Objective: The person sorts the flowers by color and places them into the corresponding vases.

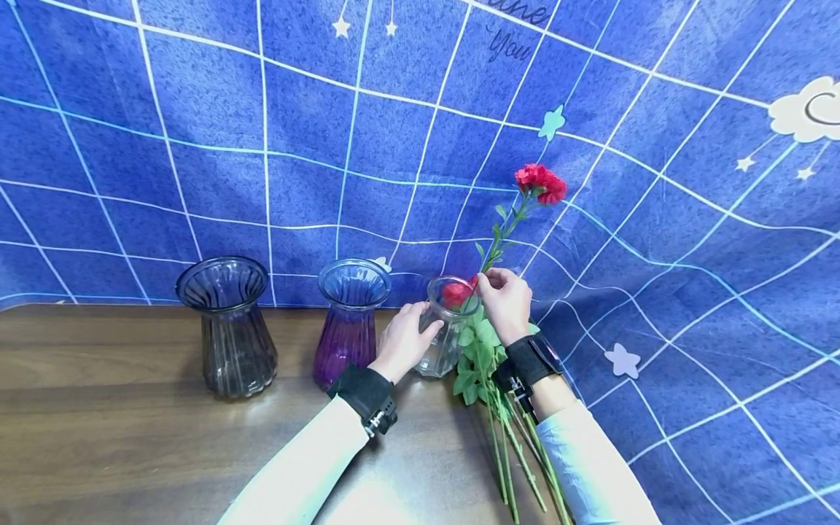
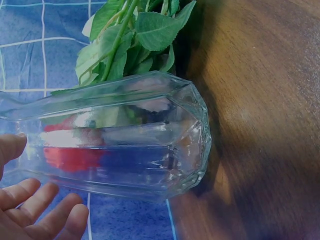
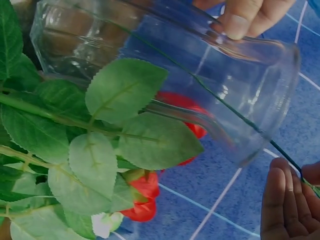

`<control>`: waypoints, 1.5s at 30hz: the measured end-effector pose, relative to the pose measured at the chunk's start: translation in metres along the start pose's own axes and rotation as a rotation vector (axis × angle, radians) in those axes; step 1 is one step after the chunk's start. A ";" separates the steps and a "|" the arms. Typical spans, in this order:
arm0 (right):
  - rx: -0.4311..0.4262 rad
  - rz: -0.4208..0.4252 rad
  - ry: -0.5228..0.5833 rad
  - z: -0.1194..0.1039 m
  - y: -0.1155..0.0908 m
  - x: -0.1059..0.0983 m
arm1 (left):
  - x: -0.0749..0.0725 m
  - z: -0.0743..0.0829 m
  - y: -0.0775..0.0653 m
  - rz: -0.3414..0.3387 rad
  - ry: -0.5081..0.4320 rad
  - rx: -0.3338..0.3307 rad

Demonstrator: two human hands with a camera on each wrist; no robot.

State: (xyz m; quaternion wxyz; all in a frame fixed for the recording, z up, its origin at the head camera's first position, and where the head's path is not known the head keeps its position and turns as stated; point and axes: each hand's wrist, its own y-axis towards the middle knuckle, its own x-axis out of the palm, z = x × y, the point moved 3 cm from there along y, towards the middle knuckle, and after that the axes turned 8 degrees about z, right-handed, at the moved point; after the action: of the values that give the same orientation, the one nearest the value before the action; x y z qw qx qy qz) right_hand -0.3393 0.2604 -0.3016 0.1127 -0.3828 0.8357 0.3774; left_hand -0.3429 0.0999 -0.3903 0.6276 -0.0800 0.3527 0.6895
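Observation:
A clear glass vase [image 1: 438,350] stands upright on the table, and my left hand [image 1: 407,337] holds its neck between thumb and fingers. In the right wrist view, the left thumb [image 3: 237,25] presses on the glass. My right hand [image 1: 507,302] pinches the stem of a red carnation [image 1: 541,182] just above the vase's mouth. The bloom is up and leans right. Its thin stem [image 3: 220,97] runs through the mouth and shows down inside the glass. In the left wrist view, a red bloom [image 2: 75,150] shows through the vase wall.
Long-stemmed flowers with green leaves [image 1: 482,350] lie right of the vase, stems toward me. A purple-blue vase [image 1: 344,335] and a dark grey vase [image 1: 238,350] stand to the left on the wooden table [image 1: 98,408]. A blue gridded cloth [image 1: 295,124] hangs behind and at right.

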 end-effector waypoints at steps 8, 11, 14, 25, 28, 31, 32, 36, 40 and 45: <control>-0.034 -0.064 -0.071 0.006 -0.003 0.004 | 0.001 0.001 0.000 -0.005 -0.011 0.001; -0.048 -0.064 -0.072 0.008 -0.003 0.006 | 0.000 0.001 0.000 -0.004 -0.010 0.001; -0.060 -0.056 -0.081 0.010 -0.003 0.007 | 0.001 0.002 0.000 -0.001 -0.009 0.001; -0.054 -0.056 -0.135 0.014 -0.003 0.011 | 0.001 0.000 -0.002 0.009 -0.019 -0.002; -0.032 -0.071 -0.134 0.017 -0.003 0.012 | 0.002 0.000 -0.003 0.005 -0.020 -0.009; -0.013 -0.084 -0.115 0.019 -0.003 0.011 | 0.002 0.000 -0.003 0.008 -0.020 -0.007; -0.008 -0.086 -0.110 0.020 -0.003 0.010 | 0.001 0.000 -0.003 0.009 -0.019 -0.006; -0.006 -0.090 -0.094 0.021 -0.002 0.009 | 0.001 0.000 -0.002 0.012 -0.019 -0.004; -0.011 -0.096 -0.085 0.022 -0.003 0.005 | 0.001 0.000 0.000 0.011 -0.020 0.005; -0.003 -0.094 -0.106 0.027 -0.008 0.000 | 0.002 -0.002 0.001 0.017 -0.019 0.009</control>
State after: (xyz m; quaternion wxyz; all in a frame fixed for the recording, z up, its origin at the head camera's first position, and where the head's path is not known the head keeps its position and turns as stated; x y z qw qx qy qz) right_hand -0.3363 0.2767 -0.3244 0.1737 -0.4012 0.8092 0.3925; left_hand -0.3446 0.1001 -0.3928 0.6254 -0.0678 0.3506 0.6938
